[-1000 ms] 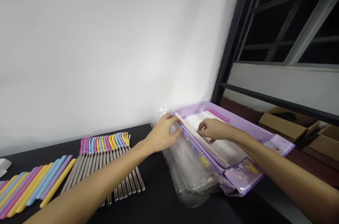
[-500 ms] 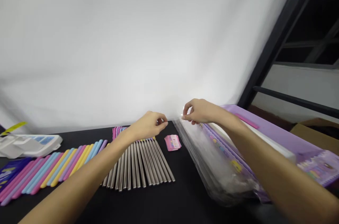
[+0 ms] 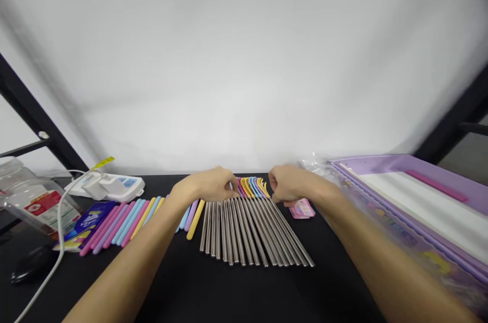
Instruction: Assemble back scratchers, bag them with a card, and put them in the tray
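A fan of metal straws (image 3: 251, 234) with coloured bent tips (image 3: 249, 185) lies on the black table. My left hand (image 3: 215, 184) is at the left end of the tips, fingers curled closed against a blue one; what they grip is hidden. At the right end, my right hand (image 3: 287, 184) has its fingers curled down beside the yellow tips, and whatever is between them cannot be made out. A small stack of pink cards (image 3: 302, 209) lies just under the right hand.
Pastel sticks (image 3: 133, 218) lie in a row at left, partly behind my left forearm. Beyond them are a purple packet (image 3: 86, 226), a white power strip (image 3: 118, 188), a clear jar (image 3: 46, 206) and a white cable (image 3: 59, 226). Clear bags (image 3: 412, 241) and a lilac box (image 3: 385, 163) stand at right.
My right hand has let go of the clear bags and moved left to the straw tips. My left hand has come down onto the tips' left end. The view has turned left.
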The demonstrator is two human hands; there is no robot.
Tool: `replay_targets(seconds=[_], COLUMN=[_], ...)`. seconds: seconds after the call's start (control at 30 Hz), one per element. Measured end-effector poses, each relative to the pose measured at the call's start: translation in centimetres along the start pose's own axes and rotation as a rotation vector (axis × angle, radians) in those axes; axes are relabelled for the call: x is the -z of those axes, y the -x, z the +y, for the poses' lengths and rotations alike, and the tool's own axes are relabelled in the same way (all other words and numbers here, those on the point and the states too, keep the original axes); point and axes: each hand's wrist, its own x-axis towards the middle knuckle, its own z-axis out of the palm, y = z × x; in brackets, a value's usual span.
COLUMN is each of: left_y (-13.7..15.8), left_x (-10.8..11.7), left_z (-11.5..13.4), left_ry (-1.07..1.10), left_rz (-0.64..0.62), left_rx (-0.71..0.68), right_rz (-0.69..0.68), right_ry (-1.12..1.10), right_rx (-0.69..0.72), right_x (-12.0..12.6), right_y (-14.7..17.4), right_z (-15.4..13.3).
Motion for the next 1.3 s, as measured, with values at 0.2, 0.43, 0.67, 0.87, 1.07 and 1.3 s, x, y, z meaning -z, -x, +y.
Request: replay_targets(seconds=[0.2, 0.43, 0.67, 0.87, 1.07, 1.3], left_y=[0.4, 1.3, 1.1, 1.0, 1.1, 2.8], left_x=[0.1, 0.5, 0.0, 0.0, 0.0, 2.3], left_z=[-0.8, -1.1, -0.4, -0.1, -0.5, -1.3], left_ry=[0.014, -0.147, -0.196, -0.132, -0.036, 0.044], left_rz=[-0.074, -0.031, -0.131, -0.226, -0.294, -0.197], left_rx=[0.055, 0.330, 0.465, 0.515, 0.525, 0.327], right_rz=[-0.067, -0.133, -0.060, 0.080, 0.083, 0.103], right_ry=[-0.040, -0.179, -0.215, -0.322, -0.357, -0.782], right_rx=[-0.019, -0.015, -0.006, 0.012, 0.028, 0.115], right_x=[-1.3, -2.2, -1.5, 0.5, 0.8, 1.4], right_y=[-0.7, -2.0, -1.8, 0.2, 0.9, 1.4], right_z=[-0.3, 0.8, 1.3, 0.8, 0.6, 0.7])
